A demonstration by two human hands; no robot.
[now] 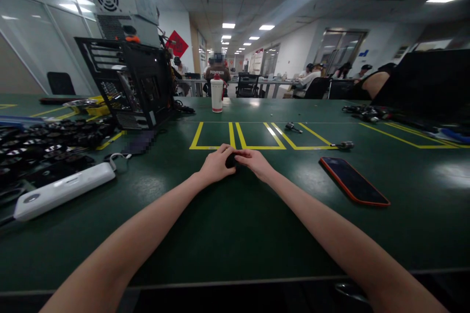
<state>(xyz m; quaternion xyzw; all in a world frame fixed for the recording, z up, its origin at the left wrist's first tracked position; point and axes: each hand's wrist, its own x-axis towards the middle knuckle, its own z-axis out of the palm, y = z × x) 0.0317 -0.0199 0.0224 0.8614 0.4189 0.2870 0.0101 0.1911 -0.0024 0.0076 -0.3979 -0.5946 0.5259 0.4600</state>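
Observation:
Near the middle of the green table, my left hand is curled around a small black object. The fingers and thumb of my left hand wrap its left side. From the right, my right hand meets it, fingertips pressed together at the object's edge. What the black object is cannot be made out, as the fingers hide much of it. Just beyond the hands, yellow tape outlines mark the table. Two small dark parts with metal ends lie by the tape, one farther back and one to the right.
An orange-edged phone lies right of my hands. At left are a white power strip, a pile of black fans and an open computer case. A white cup stands at the far edge. People sit beyond.

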